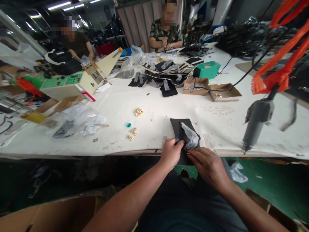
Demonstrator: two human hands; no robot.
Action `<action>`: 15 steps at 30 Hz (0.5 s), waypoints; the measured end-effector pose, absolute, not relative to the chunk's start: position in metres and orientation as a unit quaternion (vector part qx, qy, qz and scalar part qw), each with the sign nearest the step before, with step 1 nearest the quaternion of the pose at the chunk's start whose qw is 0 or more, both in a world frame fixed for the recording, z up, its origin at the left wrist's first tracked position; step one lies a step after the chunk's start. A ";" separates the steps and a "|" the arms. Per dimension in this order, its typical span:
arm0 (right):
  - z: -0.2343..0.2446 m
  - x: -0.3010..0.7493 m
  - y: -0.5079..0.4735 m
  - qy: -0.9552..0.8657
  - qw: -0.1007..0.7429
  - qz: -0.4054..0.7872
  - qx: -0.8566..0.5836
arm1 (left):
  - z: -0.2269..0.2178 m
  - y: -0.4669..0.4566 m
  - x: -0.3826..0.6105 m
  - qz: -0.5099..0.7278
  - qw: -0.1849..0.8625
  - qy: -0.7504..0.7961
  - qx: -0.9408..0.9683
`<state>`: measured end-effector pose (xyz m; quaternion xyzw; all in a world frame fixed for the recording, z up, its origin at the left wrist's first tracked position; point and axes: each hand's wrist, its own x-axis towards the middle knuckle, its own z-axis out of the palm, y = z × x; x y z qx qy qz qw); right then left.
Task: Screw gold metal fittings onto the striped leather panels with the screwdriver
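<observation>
the left hand point(171, 152) pinches the black panel point(178, 130), likely steadying it; right hand point(209, 163) touches gold fitting point(188, 153), grip unclear.

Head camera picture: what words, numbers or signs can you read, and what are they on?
None can be read clearly.
Green control panel on the pale machine: tiny markings, too blurred.
Cardboard box near the green box: mark too small.
Black piece: no writing visible.
</observation>
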<state>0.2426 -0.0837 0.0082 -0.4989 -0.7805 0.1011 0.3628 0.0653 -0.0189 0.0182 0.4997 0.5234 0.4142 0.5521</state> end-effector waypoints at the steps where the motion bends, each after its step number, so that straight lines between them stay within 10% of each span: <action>1: 0.008 0.243 -0.083 -0.784 0.362 0.101 -0.493 | 0.018 -0.018 0.065 0.412 0.550 0.526 0.501; 15: 0.019 0.272 -0.061 -0.921 0.210 0.067 -0.321 | 0.015 -0.017 0.067 0.398 0.549 0.539 0.500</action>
